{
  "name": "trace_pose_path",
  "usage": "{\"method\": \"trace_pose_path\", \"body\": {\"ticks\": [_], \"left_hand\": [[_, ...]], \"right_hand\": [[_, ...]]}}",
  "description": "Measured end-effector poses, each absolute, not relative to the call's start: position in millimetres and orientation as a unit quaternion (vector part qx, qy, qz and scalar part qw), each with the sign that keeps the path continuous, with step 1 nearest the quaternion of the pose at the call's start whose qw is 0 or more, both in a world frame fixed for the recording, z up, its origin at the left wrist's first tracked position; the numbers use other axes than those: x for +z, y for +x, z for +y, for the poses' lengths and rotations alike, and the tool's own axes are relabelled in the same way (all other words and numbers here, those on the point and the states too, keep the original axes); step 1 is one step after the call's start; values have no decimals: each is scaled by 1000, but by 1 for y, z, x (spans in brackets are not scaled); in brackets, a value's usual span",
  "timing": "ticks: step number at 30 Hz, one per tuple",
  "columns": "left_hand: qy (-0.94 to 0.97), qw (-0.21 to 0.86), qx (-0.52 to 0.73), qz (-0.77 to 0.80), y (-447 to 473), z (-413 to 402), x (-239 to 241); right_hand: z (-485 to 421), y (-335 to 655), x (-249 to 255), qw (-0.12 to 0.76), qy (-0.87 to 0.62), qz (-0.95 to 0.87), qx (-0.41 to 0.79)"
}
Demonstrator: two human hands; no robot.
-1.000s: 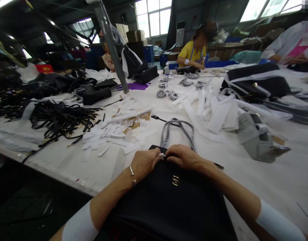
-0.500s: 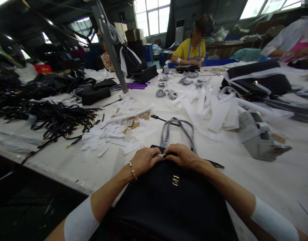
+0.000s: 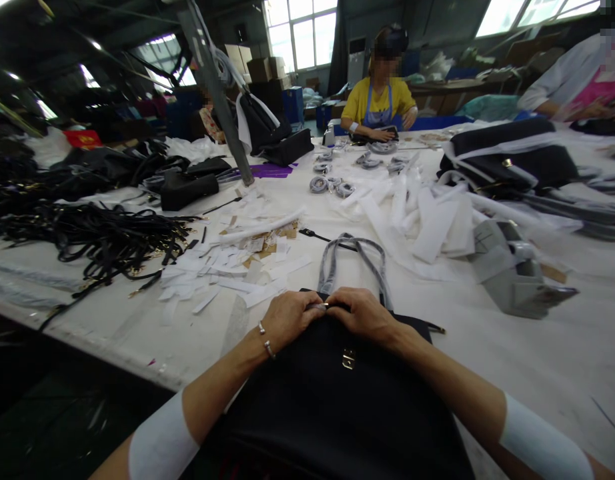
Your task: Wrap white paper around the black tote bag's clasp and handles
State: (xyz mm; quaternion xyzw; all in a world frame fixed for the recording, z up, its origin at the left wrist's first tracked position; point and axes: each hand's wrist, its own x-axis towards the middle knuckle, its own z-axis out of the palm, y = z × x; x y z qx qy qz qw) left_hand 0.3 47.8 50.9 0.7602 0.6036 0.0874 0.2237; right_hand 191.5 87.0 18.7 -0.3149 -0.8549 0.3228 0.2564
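Table (image 3: 537,373) with a white cover fills most of the view and runs away from me toward 12 o'clock. On it, close to my body at 6 o'clock, lies the black handbag (image 3: 337,413), flat, with its top edge pointing away from me. At 10 o'clock, well apart from the bag, there is a big heap of black straps (image 3: 102,240). At 1 o'clock there is a spread of white paper strips (image 3: 417,220), and behind it, at 2 o'clock, another black bag (image 3: 507,160) wrapped with white bands. A co-worker in a yellow shirt (image 3: 380,100) sits at the far side, at 12 o'clock. The handles (image 3: 355,260) of my bag, wrapped in grey, lie on the table just beyond the top edge. My left hand (image 3: 287,320) and my right hand (image 3: 365,313) rest side by side on this top edge, both curled narrow, the fingertips almost meeting. The left one pinches a small silver piece (image 3: 321,306) there, and the right one grips the edge of the bag just beside it. A gold clasp (image 3: 348,360) sits on the bag front, near the hands at 6 o'clock from them.
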Motion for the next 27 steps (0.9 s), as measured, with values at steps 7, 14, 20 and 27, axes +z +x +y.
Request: {"method": "trace_pose_path", "body": {"ticks": [7, 14, 20, 27], "left_hand": [[735, 219, 106, 633, -5, 43, 52], [754, 214, 112, 611, 1, 42, 45], [766, 202, 95, 602, 5, 43, 47], [780, 177, 20, 599, 7, 52, 51]], "right_hand": [[91, 198, 24, 230, -318, -854, 342], [90, 194, 20, 233, -311, -858, 336], [92, 202, 19, 230, -308, -843, 378], [88, 201, 19, 259, -347, -832, 346]]}}
